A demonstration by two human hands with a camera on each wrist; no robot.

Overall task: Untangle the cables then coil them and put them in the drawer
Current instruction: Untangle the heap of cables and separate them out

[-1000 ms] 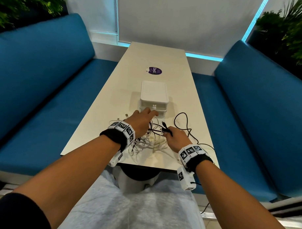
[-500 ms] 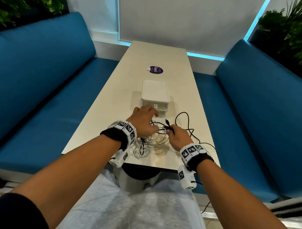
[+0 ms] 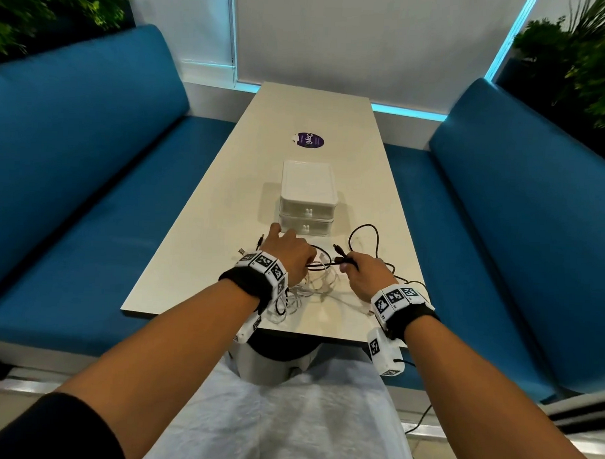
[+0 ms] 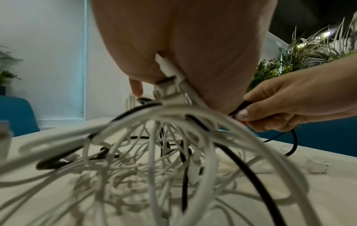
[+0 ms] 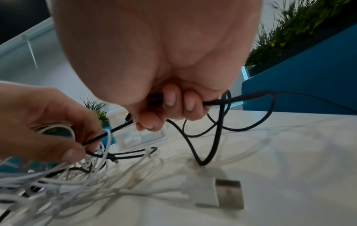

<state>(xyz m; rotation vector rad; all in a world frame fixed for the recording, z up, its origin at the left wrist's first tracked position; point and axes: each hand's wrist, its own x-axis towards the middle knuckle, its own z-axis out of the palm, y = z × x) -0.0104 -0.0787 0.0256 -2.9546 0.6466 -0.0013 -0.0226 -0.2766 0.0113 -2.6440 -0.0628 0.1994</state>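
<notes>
A tangle of white cables (image 3: 313, 284) mixed with black ones lies on the near end of the table. My left hand (image 3: 290, 254) grips a bunch of white cables (image 4: 170, 71) and lifts them off the table. My right hand (image 3: 361, 272) grips a black cable (image 3: 364, 236) near its plug end (image 3: 338, 248); the fingers (image 5: 170, 97) curl round it. The rest of the black cable loops to the right on the table. A white two-drawer box (image 3: 308, 198) stands just beyond the hands, both drawers closed.
The long beige table (image 3: 227, 192) has a purple sticker (image 3: 308, 140) beyond the box. A loose white USB plug (image 5: 222, 192) lies near my right hand. Blue benches (image 3: 73, 187) flank the table on both sides, with plants behind them.
My left hand has drawn back from the drawer box onto the tangle and taken hold of the white cables. The right hand has kept its grip on the black cable and shifted slightly right.
</notes>
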